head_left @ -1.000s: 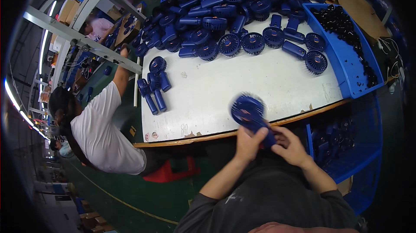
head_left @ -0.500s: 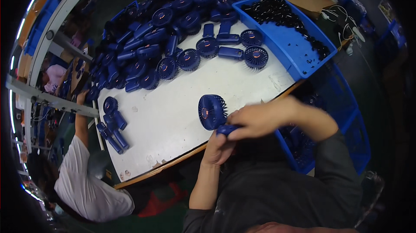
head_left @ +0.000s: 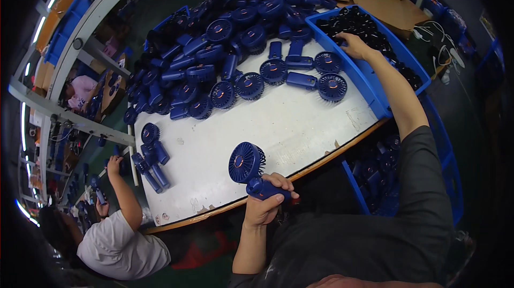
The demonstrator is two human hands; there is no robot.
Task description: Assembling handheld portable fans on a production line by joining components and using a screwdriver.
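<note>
My left hand (head_left: 266, 202) is wrapped round the handle of a dark blue handheld fan (head_left: 247, 162), with its round caged head tilted up and to the left above the table's near edge. Over the blue bin (head_left: 384, 107) at the upper right, my right hand (head_left: 354, 47) reaches among small glossy black parts (head_left: 364, 26). Its fingers are bent and drawn together; whatever lies between them is too small to make out. Beyond my left hand, several more blue fans (head_left: 273, 71) lie at the front of a large pile.
The white table (head_left: 209, 143) has a worn wooden edge. Three or fewer fans (head_left: 152, 154) lie at its left. A co-worker in a light shirt (head_left: 120, 245) handles fans beyond a metal frame (head_left: 69, 111). Below right stands a blue crate (head_left: 356, 186) of fans; cardboard (head_left: 383, 1) lies behind.
My right hand has left the fan and moved up and right into the bin of black parts. My left hand keeps the fan, now turned with its grille more toward me.
</note>
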